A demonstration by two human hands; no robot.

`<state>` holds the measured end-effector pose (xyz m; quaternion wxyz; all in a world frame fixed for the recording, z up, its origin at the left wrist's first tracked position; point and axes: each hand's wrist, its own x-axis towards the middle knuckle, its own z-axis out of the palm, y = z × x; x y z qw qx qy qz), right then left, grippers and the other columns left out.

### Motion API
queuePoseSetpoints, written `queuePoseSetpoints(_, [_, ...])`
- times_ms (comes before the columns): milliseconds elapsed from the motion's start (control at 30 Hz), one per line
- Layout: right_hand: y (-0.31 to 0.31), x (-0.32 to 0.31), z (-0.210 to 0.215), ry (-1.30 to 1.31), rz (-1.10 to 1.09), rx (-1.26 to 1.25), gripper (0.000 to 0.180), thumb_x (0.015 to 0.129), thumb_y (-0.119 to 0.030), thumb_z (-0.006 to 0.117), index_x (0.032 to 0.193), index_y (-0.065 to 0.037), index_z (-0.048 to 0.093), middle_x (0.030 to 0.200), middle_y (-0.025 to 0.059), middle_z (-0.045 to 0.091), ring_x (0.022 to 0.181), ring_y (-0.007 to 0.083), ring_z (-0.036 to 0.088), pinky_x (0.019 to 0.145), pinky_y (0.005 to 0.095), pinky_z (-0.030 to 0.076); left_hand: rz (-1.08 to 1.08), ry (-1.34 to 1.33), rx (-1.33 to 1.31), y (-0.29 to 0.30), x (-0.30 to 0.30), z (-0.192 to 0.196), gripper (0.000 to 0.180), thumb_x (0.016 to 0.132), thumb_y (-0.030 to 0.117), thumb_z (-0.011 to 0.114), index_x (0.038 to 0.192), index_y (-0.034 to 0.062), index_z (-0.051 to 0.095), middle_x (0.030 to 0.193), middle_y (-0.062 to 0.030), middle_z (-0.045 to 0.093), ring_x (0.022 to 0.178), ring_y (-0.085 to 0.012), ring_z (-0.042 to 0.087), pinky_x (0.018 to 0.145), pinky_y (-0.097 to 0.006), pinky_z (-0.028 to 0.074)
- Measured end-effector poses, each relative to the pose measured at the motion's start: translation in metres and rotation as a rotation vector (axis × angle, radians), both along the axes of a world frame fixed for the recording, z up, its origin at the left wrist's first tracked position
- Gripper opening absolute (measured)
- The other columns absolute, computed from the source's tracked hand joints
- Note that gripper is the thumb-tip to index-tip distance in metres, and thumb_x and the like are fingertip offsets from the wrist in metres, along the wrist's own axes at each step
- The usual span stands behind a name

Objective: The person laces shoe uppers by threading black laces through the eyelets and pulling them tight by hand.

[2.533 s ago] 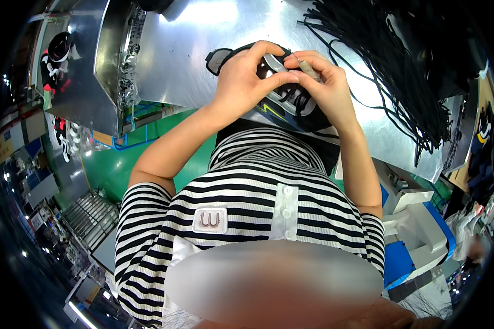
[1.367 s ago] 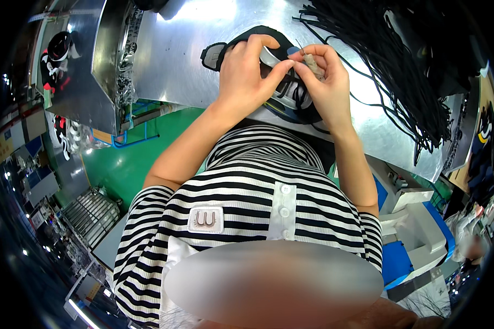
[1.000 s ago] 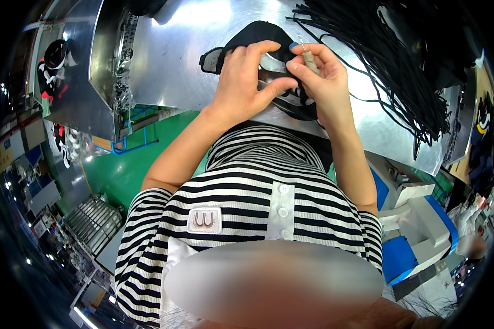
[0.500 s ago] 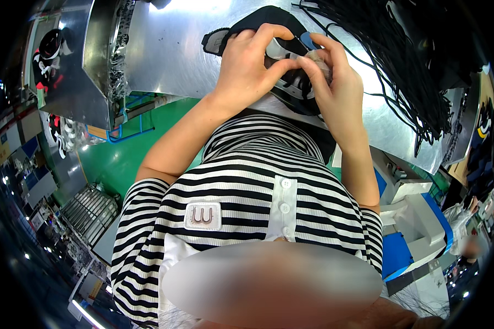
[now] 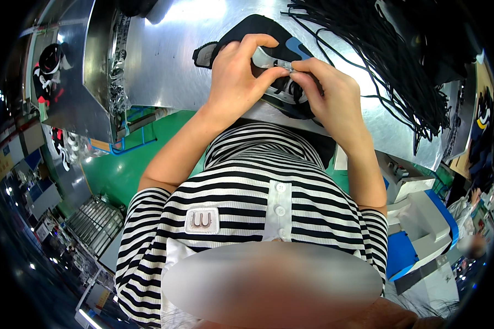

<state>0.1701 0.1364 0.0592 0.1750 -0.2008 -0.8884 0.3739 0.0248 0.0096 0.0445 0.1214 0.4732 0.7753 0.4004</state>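
On the metal tabletop lies a black shoe upper [image 5: 258, 27] with grey panels and a blue patch, its heel end toward the left. My left hand [image 5: 235, 77] is closed on its near-left side, index finger bent over the upper and thumb reaching to the lacing area. My right hand [image 5: 335, 90] pinches with thumb and index finger at the eyelet row, its fingertips close against the left thumb. Something small and shiny shows at those fingertips; what the right hand holds is too small to make out.
A big bundle of black laces [image 5: 389, 71] covers the table's right side, with loose strands trailing toward the shoe upper. The metal table [image 5: 159, 66] ends just in front of my body. A metal partition [image 5: 101, 55] stands at left; a grey and blue machine [image 5: 422, 230] at lower right.
Both hands and the shoe upper sit slightly lower and further left in the picture. The right fingers have moved off the blue patch and now pinch beside the left thumb.
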Motion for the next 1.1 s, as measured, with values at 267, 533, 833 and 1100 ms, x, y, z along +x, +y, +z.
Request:
queuePoseSetpoints(267, [-0.002, -0.01, -0.012, 0.001, 0.046, 0.146, 0.035, 0.084, -0.014, 0.071, 0.114, -0.003, 0.055, 0.071, 0.0098, 0.067, 0.062, 0.027, 0.067, 0.054, 0.0364, 0.05, -0.069, -0.592, -0.111, -0.011, 0.002, 0.009, 0.029, 0.095, 0.002, 0.057, 0.125, 0.0017, 0.054, 0.094, -0.0022, 0.065, 0.071, -0.0028, 0.052, 0.066, -0.019, 0.044])
queuePoseSetpoints(533, [0.0, -0.025, -0.01, -0.149, 0.095, 0.25, 0.036, 0.086, -0.014, 0.066, 0.116, 0.002, 0.053, 0.066, 0.0117, 0.066, 0.061, 0.0295, 0.067, 0.054, 0.0377, 0.05, -0.119, -0.679, -0.023, -0.004, 0.001, -0.001, 0.032, 0.098, 0.006, 0.054, 0.129, 0.0026, 0.053, 0.092, -0.0015, 0.064, 0.078, -0.0041, 0.052, 0.074, -0.021, 0.044])
queuePoseSetpoints(833, [0.025, -0.01, -0.039, 0.144, -0.195, -0.483, 0.022, 0.096, -0.016, 0.058, 0.113, -0.004, 0.063, 0.079, 0.0104, 0.068, 0.072, 0.0171, 0.066, 0.067, 0.0299, 0.05, -0.138, -0.711, -0.095, 0.004, -0.007, 0.006, 0.045, 0.091, 0.002, 0.063, 0.134, 0.0055, 0.049, 0.096, -0.0033, 0.063, 0.087, -0.0065, 0.056, 0.08, -0.022, 0.046])
queuePoseSetpoints(1100, [0.013, -0.02, -0.07, 0.169, -0.24, -0.124, 0.022, 0.096, -0.019, 0.058, 0.111, -0.005, 0.062, 0.095, 0.0148, 0.069, 0.081, 0.0339, 0.068, 0.072, 0.0402, 0.053, -0.137, -0.665, -0.165, 0.014, -0.008, 0.005, 0.045, 0.083, -0.005, 0.068, 0.125, 0.004, 0.057, 0.098, -0.0059, 0.069, 0.088, -0.0084, 0.064, 0.078, -0.023, 0.05])
